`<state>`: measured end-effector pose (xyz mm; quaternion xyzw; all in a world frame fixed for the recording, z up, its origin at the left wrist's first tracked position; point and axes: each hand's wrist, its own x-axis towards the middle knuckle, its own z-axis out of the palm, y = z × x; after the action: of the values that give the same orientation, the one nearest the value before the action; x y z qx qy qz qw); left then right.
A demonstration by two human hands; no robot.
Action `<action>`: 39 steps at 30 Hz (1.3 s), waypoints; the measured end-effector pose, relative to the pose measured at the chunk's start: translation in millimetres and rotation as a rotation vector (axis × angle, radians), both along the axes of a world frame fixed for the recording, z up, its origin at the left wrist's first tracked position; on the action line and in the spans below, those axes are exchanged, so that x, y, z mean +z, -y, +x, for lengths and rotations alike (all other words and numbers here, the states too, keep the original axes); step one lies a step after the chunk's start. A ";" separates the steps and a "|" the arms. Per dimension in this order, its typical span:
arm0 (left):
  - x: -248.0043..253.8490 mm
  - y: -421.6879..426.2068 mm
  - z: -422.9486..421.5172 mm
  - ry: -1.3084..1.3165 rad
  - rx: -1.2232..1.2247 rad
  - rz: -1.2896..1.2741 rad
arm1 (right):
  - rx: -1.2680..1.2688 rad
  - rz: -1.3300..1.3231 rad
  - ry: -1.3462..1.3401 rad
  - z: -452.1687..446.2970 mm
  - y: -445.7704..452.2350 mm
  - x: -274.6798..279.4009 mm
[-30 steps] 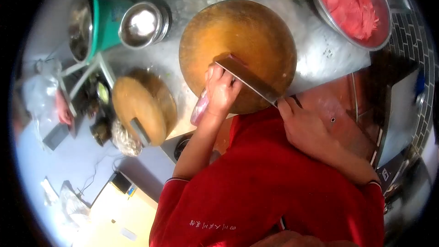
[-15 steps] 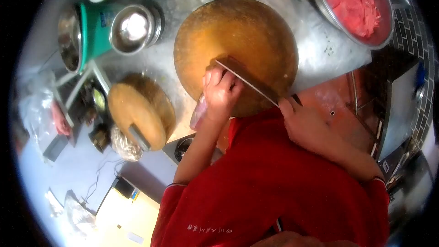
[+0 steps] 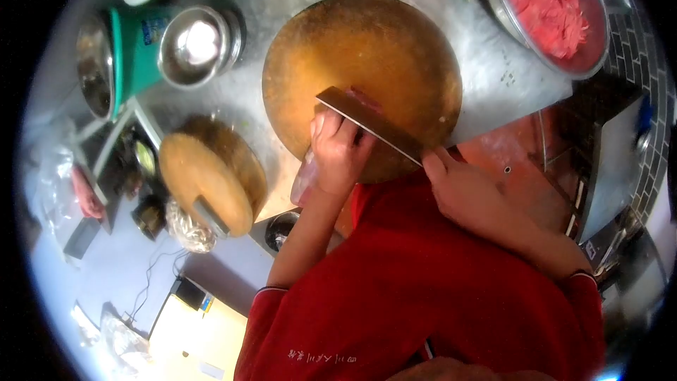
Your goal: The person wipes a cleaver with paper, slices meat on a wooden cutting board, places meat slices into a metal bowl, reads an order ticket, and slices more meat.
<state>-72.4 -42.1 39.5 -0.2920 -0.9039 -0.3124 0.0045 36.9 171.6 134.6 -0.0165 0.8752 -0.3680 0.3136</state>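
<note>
A round wooden chopping block (image 3: 352, 35) stands on the metal counter in front of me. My right hand (image 3: 462, 187) grips a cleaver (image 3: 374, 123) at its lower right edge, the blade slanting up and left over the block. Curled fingers of my left hand (image 3: 340, 148) press down beside the blade on a piece of raw meat (image 3: 305, 180), whose pale pinkish end sticks out past the block's lower left rim. The rest of that meat is hidden under the hand. Beyond the blade lies a thin reddish strip of meat (image 3: 365, 99).
A metal bowl of sliced pink meat (image 3: 543, 10) stands at the upper right. Stacked metal bowls (image 3: 197, 46) and a green scale-like object (image 3: 134, 49) are at the left. Below them, a smaller round board (image 3: 204, 176) carries a dark-grey block (image 3: 210, 217).
The cleaver has shifted slightly left, its blade showing broader. A reddish strip of meat is now visible past it. My left hand stays nearly in place; the view has shifted a little.
</note>
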 end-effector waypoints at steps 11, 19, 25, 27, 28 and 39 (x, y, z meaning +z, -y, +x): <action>0.6 1.9 -1.5 0.001 -0.017 0.028 | 0.015 0.027 -0.073 -34.3 11.1 -6.5; 0.8 -1.1 -4.1 0.059 -0.030 0.056 | -0.013 0.053 0.040 -13.5 5.9 6.1; 0.2 2.2 0.5 0.001 0.020 0.054 | 0.011 0.035 -0.170 -53.0 27.9 -45.0; -3.9 4.2 3.3 0.017 0.052 0.077 | -0.030 0.021 -0.178 -52.6 23.2 -50.5; -5.1 3.2 2.4 0.019 0.070 0.092 | -0.059 0.001 -0.158 -54.6 15.1 -54.4; 3.5 1.2 0.9 0.030 0.038 0.017 | 0.087 0.153 -0.122 10.6 -8.0 27.7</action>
<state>-71.5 -43.3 43.1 -0.2702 -0.9066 -0.3241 -0.0008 47.6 179.5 162.3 -0.0531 0.9167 -0.2845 0.2757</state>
